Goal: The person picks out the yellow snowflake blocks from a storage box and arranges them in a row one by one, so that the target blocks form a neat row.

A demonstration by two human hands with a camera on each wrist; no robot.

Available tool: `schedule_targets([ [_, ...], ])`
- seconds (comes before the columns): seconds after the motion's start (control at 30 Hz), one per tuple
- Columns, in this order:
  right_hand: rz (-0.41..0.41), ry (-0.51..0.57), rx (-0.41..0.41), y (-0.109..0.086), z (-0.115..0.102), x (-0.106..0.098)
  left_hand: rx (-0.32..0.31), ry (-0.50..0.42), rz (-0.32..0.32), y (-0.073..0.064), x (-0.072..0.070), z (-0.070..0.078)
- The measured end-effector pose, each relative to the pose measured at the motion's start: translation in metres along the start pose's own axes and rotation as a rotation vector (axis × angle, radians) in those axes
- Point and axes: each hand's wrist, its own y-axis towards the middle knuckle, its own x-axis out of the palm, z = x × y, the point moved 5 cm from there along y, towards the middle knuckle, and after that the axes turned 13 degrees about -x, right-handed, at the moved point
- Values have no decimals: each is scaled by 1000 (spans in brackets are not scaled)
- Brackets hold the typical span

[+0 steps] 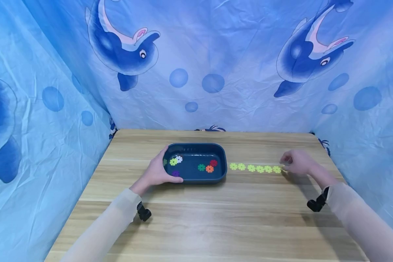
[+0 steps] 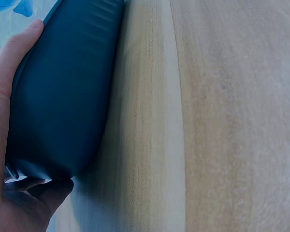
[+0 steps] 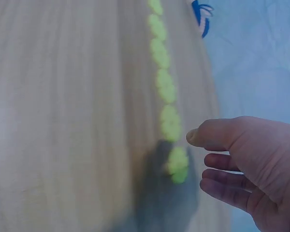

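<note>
A dark blue rectangular tray (image 1: 196,181) stands on the wooden table. My left hand (image 1: 158,170) grips its left end, the thumb (image 2: 20,48) along the near rim and the fingers curled round the outer wall. Small notched discs lie inside, among them an orange disc (image 1: 209,169), a red disc (image 1: 214,163), a green disc (image 1: 201,167) and a purple disc (image 1: 175,173). To the tray's right runs a row of several yellow-green notched discs (image 1: 260,169). My right hand (image 1: 296,162) hovers at the row's right end, fingers loosely bent, with nothing visible between thumb and fingers in the right wrist view.
Bare wood of the table (image 1: 203,218) shows in front of the tray and the row. A blue curtain (image 1: 196,54) with dolphins hangs behind the table and along both sides. A black wrist camera (image 1: 317,204) sits below the right sleeve.
</note>
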Motion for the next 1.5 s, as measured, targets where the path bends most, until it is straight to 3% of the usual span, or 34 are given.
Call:
schedule_targets([
  [0.3, 3, -16, -53, 30, -22, -26, 2, 4, -8, -1, -1, 1],
  [0.77, 6, -35, -135, 83, -68, -44, -1, 4, -3, 2, -2, 0],
  [1.5, 27, -24, -321, 157, -158, -43, -3, 7, -4, 0, 0, -1],
])
